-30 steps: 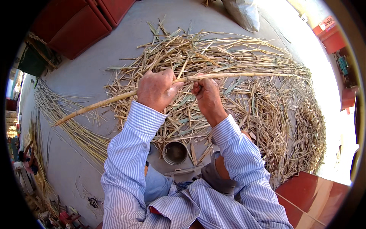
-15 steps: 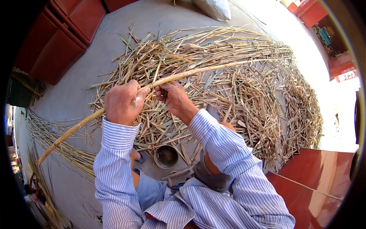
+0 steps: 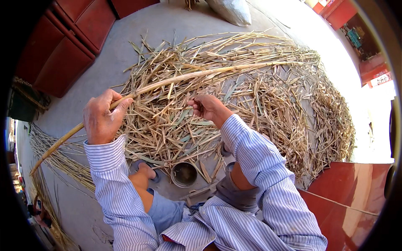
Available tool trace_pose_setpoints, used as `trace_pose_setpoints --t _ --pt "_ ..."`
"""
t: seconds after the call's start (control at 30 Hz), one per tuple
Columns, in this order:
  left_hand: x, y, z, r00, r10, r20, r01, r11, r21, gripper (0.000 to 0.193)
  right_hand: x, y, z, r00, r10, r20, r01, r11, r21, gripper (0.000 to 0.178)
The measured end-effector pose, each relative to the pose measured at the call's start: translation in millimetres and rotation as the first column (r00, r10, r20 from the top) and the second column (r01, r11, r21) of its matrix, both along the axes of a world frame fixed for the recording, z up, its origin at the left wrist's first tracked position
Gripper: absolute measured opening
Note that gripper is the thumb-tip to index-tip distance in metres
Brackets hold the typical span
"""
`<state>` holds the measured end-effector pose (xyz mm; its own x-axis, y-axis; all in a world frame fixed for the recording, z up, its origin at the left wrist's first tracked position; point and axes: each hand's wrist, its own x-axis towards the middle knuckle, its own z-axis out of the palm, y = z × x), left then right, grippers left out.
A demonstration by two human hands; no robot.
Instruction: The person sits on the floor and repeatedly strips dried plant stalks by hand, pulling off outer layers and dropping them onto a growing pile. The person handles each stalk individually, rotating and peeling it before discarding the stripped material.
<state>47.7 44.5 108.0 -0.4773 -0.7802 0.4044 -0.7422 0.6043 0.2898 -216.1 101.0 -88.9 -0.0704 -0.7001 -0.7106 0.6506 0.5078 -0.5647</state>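
Observation:
A long, pale yellow cane stalk [image 3: 184,78] slants across the view, its thicker end at the lower left and its thin end at the far right over the pile. My left hand [image 3: 101,119] is wrapped round the stalk towards the thick end. Apart from the stalk, below its middle, is my right hand [image 3: 210,109]. Its fingers are curled and pressed together; whether something small is between them cannot be made out. Under both hands spreads a broad pile of dry leaf strips and husks [image 3: 184,113], with thin long stalks [image 3: 255,48] along its far side.
A small round metal bowl [image 3: 182,185] holding dark liquid stands between my feet. Bundles of thin stalks [image 3: 69,161] lie at left. A pale sack [image 3: 234,11] is at the far edge, red cabinets [image 3: 63,54] at far left, a red panel [image 3: 339,196] at lower right.
My left hand has moved left with the stalk, which slid the same way. My right hand has come off the stalk and shifted slightly right and down.

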Motion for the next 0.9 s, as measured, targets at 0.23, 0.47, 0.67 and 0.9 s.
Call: trace_pose_setpoints --t 0.23,0.47,0.67,0.9 --pt "6.5 -2.5 -6.0 0.999 -0.025 0.023 0.025 1.0 0.016 0.02 -22.7 1.9 34.5 0.879 -0.368 0.304 0.436 0.878 -0.2 0.024" --pt "1.4 -6.5 -24.0 0.987 -0.155 0.032 0.152 0.986 0.074 0.023 -66.8 -1.9 17.8 0.87 -0.413 0.268 0.479 0.837 -0.266 0.023" --pt "-8.1 -15.2 -56.2 0.985 -0.172 0.004 0.172 0.984 0.036 0.028 -28.4 -6.7 29.7 0.937 -0.263 0.229 0.319 0.914 -0.253 0.018" --pt "7.8 -35.4 -42.0 0.721 0.178 -0.67 0.069 0.943 0.325 0.022 -23.2 -10.8 24.4 0.975 -0.18 0.13 0.201 0.964 -0.174 0.021"
